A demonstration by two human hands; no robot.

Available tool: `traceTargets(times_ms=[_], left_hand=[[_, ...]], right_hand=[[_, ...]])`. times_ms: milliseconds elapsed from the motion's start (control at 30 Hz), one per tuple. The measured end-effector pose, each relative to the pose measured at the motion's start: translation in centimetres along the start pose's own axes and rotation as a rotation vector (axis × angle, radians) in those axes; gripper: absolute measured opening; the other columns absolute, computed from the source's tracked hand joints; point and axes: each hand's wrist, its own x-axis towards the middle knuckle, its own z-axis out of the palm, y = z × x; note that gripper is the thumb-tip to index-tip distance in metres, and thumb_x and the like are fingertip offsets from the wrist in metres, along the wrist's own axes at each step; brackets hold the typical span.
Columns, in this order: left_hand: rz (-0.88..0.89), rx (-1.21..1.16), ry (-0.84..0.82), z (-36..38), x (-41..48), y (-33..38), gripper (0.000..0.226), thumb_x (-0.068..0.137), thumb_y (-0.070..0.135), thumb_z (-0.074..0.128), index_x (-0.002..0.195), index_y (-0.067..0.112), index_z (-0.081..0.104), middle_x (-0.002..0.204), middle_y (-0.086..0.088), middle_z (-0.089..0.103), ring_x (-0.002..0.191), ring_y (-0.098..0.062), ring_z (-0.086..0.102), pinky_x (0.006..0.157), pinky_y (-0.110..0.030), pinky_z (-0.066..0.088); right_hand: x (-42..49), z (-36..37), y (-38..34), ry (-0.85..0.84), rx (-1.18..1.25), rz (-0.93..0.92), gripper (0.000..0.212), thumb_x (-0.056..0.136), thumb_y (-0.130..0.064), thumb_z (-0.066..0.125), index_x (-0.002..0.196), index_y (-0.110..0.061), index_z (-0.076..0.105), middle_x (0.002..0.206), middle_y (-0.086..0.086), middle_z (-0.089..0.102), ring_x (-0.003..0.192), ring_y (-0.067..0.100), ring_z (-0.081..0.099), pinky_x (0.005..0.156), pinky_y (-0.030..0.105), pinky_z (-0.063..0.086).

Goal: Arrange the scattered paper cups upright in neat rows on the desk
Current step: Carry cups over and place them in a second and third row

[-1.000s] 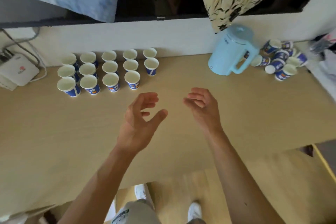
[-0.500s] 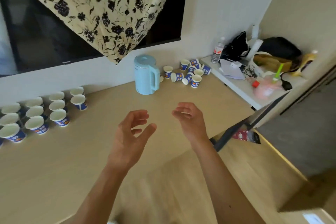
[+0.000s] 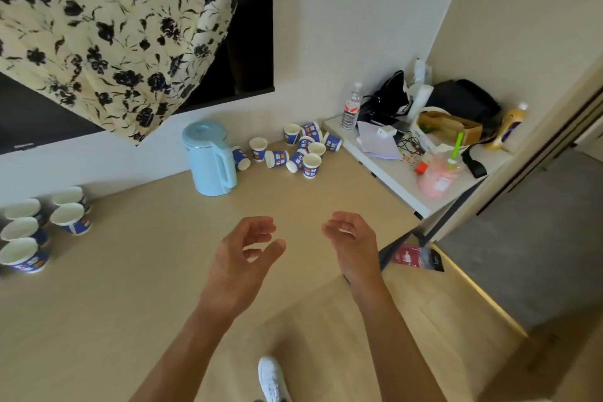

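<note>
Paper cups, scattered pile (image 3: 295,148): at desk (image 3: 137,287) back, right of kettle (image 3: 210,158), some tipped | rowed cups (image 3: 70,218): far left | left hand (image 3: 239,259), right hand (image 3: 354,243): fingers loosely curled, empty, above desk | handling: likely light, crushable; take gently round the wall, below the rim

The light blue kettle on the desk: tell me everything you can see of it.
The light blue kettle stands upright on the wooden desk, close to the white wall. It looks like smooth matte plastic, with a round closed lid, a thin silvery band below it and a chunky loop handle turned to the right. A tipped paper cup lies just beside the handle; whether they touch cannot be told.
</note>
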Motion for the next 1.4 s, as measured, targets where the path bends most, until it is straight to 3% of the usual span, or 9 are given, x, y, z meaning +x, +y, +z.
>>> traceTargets(times_ms=[100,267,367,500,667,800,1000,1233,1400], left_hand=[[-0.005,-0.032,-0.011,2.3,3.7,-0.6,0.026,0.088,0.021,0.077,0.109,0.033,0.067,0.107,0.025,0.071,0.100,0.003,0.067,0.079,-0.019,0.051],[-0.051,-0.075,0.006,5.3,10.2,-1.7,0.025,0.088,0.019,0.076,0.108,0.032,0.067,0.106,0.024,0.071,0.100,0.001,0.067,0.080,-0.020,0.050],[-0.073,-0.067,0.007,6.6,13.5,-1.6,0.025,0.088,0.020,0.076,0.108,0.031,0.066,0.107,0.021,0.072,0.099,0.002,0.067,0.080,-0.018,0.050],[-0.114,-0.042,0.041,8.1,16.7,-1.5,0.024,0.088,0.021,0.076,0.109,0.028,0.067,0.108,0.017,0.072,0.099,0.002,0.067,0.078,-0.012,0.049],[-0.195,-0.022,0.130,10.6,20.5,-2.0,0.024,0.087,0.020,0.076,0.109,0.027,0.067,0.108,0.016,0.072,0.098,0.001,0.067,0.079,-0.016,0.050],[-0.269,-0.006,0.271,13.2,23.5,-2.8,0.024,0.088,0.021,0.076,0.109,0.025,0.067,0.106,0.014,0.072,0.097,0.002,0.067,0.078,-0.017,0.053],[-0.358,-0.024,0.447,16.8,25.6,-3.8,0.022,0.088,0.018,0.077,0.107,0.025,0.068,0.105,0.012,0.074,0.095,0.003,0.068,0.073,-0.010,0.051],[-0.427,-0.027,0.566,19.2,25.3,-4.2,0.023,0.088,0.017,0.077,0.103,0.031,0.067,0.101,0.016,0.075,0.093,0.004,0.069,0.074,-0.014,0.053],[-0.468,-0.034,0.632,19.7,23.9,-4.0,0.029,0.078,0.034,0.074,0.106,0.031,0.068,0.103,0.017,0.075,0.093,0.003,0.070,0.076,-0.015,0.055]], right_hand=[[4.0,-0.2,0.1,0.004,-0.004,0.024,0.024,0.084,0.003,0.077,0.104,-0.006,0.067,0.105,0.017,0.071,0.095,0.026,0.064,0.088,0.038,0.047],[11.7,0.1,-0.3,-0.052,-0.079,0.037,0.033,0.080,0.003,0.081,0.102,-0.016,0.064,0.106,0.015,0.069,0.095,0.030,0.066,0.094,0.045,0.051],[16.1,0.5,-0.5,-0.074,-0.132,0.035,0.040,0.079,-0.005,0.084,0.109,-0.020,0.062,0.109,0.011,0.071,0.097,0.030,0.070,0.082,0.035,0.052],[21.4,1.4,0.8,-0.096,-0.203,0.051,0.061,0.077,-0.013,0.089,0.127,-0.016,0.055,0.110,0.007,0.068,0.083,0.010,0.070,0.066,0.016,0.049],[28.6,3.7,4.9,-0.077,-0.270,0.134,0.087,0.069,-0.024,0.094,0.138,-0.015,0.043,0.120,0.011,0.061,0.106,0.022,0.065,0.091,0.033,0.054],[34.3,5.4,8.6,-0.098,-0.344,0.168,0.098,0.067,-0.028,0.095,0.145,-0.011,0.038,0.133,0.015,0.052,0.119,0.028,0.057,0.106,0.043,0.048],[41.0,7.8,11.6,-0.154,-0.513,0.145,0.105,0.068,-0.034,0.093,0.150,-0.009,0.031,0.147,0.013,0.038,0.132,0.031,0.048,0.102,0.043,0.047],[43.9,10.3,13.4,-0.211,-0.644,0.079,0.109,0.063,-0.039,0.094,0.150,-0.013,0.034,0.145,0.009,0.043,0.130,0.034,0.050,0.098,0.051,0.050],[44.7,11.8,14.2,-0.166,-0.673,0.078,0.105,0.066,-0.043,0.091,0.149,-0.013,0.034,0.145,0.010,0.044,0.130,0.034,0.050,0.098,0.050,0.047]])
